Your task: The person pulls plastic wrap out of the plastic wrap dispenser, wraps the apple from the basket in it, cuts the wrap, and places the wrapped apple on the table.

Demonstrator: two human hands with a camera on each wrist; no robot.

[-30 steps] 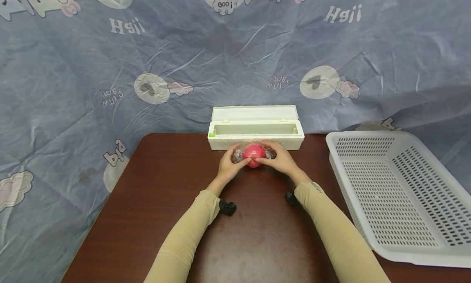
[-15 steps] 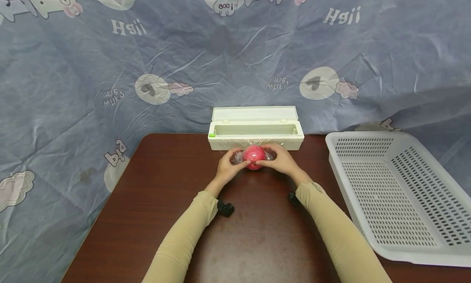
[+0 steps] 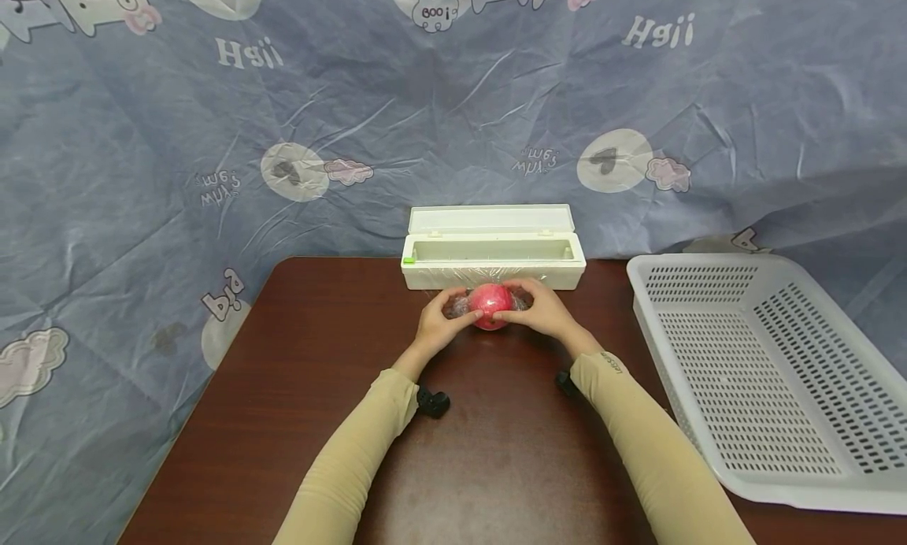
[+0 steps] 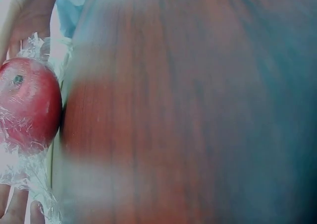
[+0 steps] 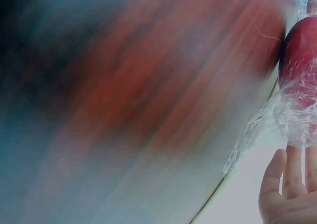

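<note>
A red apple wrapped in clear cling film lies at the table's far side, right in front of a long white cling film box. My left hand holds its left side and my right hand its right, both thumbs on the near face. Bunched film sticks out on either side of the apple between the hands. The apple's stem shows through the film in the left wrist view. In the right wrist view, crumpled film runs from the apple along the pale box. The fingers behind the apple are partly hidden.
The box's lid stands raised at the back, and a small green piece sits at its left end. A white perforated basket stands to the right. A patterned blue-grey cloth hangs behind the brown table.
The apple has shifted slightly toward me and turned a little between both hands. Film stretched between it and the box front has become more visible. The box and basket stay in place.
</note>
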